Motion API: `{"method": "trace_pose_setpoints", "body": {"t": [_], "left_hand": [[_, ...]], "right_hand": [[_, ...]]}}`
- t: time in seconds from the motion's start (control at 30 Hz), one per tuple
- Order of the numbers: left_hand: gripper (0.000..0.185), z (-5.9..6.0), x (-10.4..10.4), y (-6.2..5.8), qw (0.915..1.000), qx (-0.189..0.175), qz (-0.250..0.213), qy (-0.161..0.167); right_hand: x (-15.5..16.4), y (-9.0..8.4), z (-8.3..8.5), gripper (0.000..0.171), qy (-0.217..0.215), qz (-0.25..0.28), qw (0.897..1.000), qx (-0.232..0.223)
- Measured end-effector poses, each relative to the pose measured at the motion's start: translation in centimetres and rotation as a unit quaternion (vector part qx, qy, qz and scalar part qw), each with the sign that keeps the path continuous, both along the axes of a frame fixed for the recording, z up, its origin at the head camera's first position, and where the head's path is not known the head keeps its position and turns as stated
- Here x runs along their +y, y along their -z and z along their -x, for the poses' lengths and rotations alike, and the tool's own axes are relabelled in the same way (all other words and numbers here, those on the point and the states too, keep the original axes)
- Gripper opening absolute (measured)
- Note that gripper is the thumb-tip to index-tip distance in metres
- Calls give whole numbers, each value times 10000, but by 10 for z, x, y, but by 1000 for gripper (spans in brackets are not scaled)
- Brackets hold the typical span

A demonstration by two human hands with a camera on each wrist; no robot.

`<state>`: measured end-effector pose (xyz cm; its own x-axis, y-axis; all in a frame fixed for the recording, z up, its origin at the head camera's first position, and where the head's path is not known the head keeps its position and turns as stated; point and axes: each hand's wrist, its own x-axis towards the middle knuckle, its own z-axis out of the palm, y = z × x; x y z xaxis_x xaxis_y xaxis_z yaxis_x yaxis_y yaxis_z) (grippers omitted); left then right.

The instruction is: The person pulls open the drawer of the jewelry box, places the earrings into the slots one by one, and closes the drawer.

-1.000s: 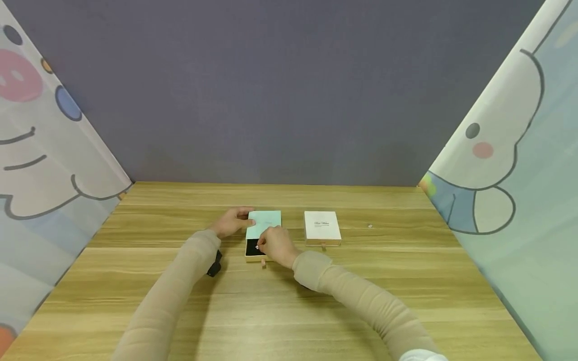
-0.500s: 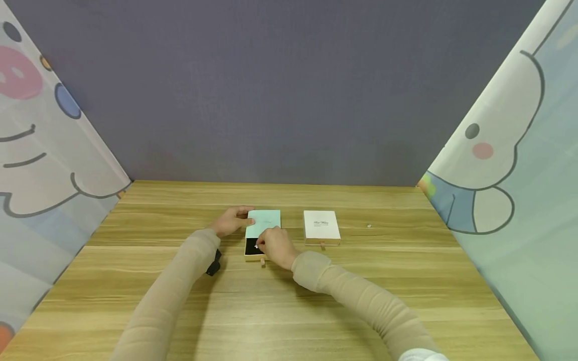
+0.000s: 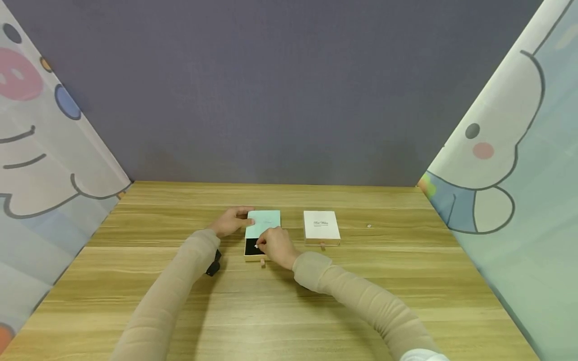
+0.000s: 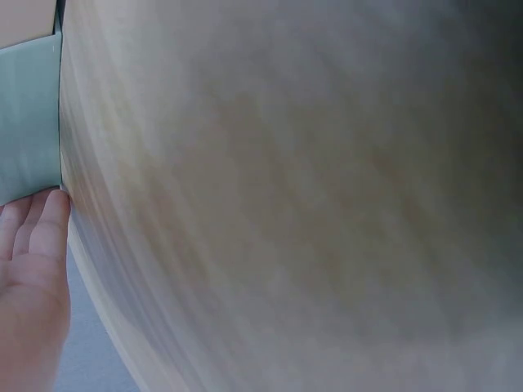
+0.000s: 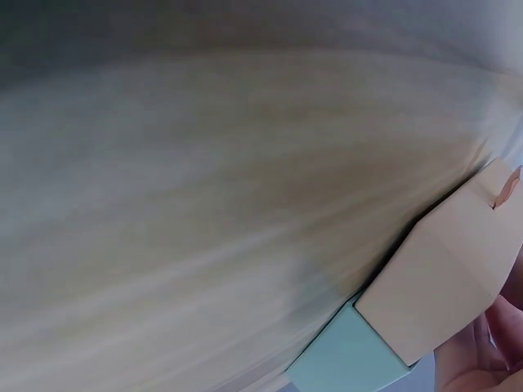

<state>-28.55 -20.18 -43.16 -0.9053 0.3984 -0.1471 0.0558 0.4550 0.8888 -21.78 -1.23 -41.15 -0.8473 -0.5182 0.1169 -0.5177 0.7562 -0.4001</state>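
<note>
A teal jewellery box (image 3: 267, 219) lies on the table with its drawer (image 3: 255, 258) pulled out toward me, showing a black insert (image 3: 250, 246). My left hand (image 3: 229, 222) holds the box's sleeve at its left side, thumb on the top; in the left wrist view its fingertips (image 4: 54, 204) meet the teal side. Over the drawer, my right hand (image 3: 278, 246) pinches a small white, shiny piece of jewellery (image 3: 257, 246) at the insert. Its exact kind is too small to tell. The right wrist view has the drawer's pale side (image 5: 441, 269), with fingers (image 5: 508, 322) partly hidden behind it.
To the right stands a white box (image 3: 321, 225) with dark lettering and a small pull tab. Farther right, another tiny whitish piece (image 3: 369, 225) lies on the wooden table (image 3: 253, 316). A black object (image 3: 213, 266) shows by the left wrist. A grey panel (image 3: 280, 95) rises behind.
Both hands stay in almost the same place. The view shifts very slightly; the small piece remains pinched at the black insert.
</note>
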Motion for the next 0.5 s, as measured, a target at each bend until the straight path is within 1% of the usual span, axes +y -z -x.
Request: {"method": "trace_pose_setpoints", "body": {"t": [0.2,0.5], "left_hand": [[59,1,0,2,10000,1,-39,-21],[59,-2,3,-3,10000,44,-3,-20]], "right_hand": [[2,0,0,9,45,169,9997,-194],[7,-3,2,10,2,583,9963,-636]]}}
